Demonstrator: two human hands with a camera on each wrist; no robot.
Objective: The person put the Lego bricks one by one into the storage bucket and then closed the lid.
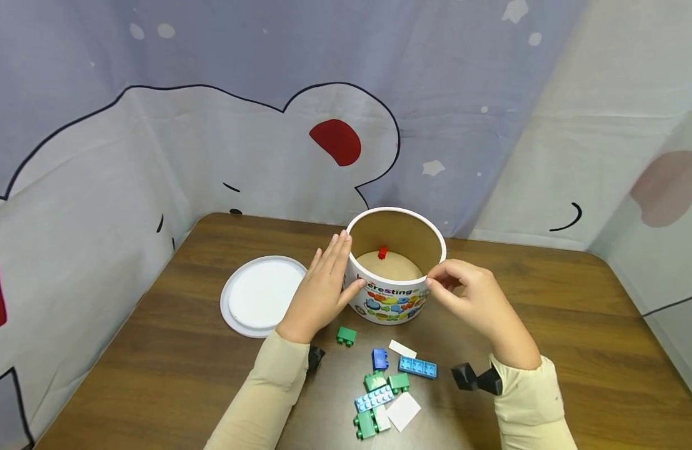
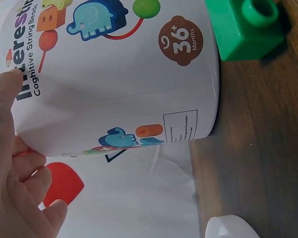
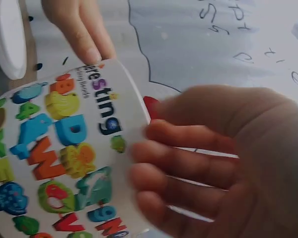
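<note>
A white round bucket with colourful printed beads stands on the table, its top uncovered. Inside, on its floor, lies a small red brick. My left hand rests along the bucket's left side, fingers straight and thumb on the printed front. At the right of the rim is my right hand, its fingers loosely bent and blurred in the right wrist view, with nothing seen held. A green brick lies in front of the bucket, close below my left hand.
Nearer me lie several toy bricks: a dark blue brick, a long blue brick, a light blue brick and green ones, plus a white square piece. A white lid lies left of the bucket. Printed cloth hangs behind the table.
</note>
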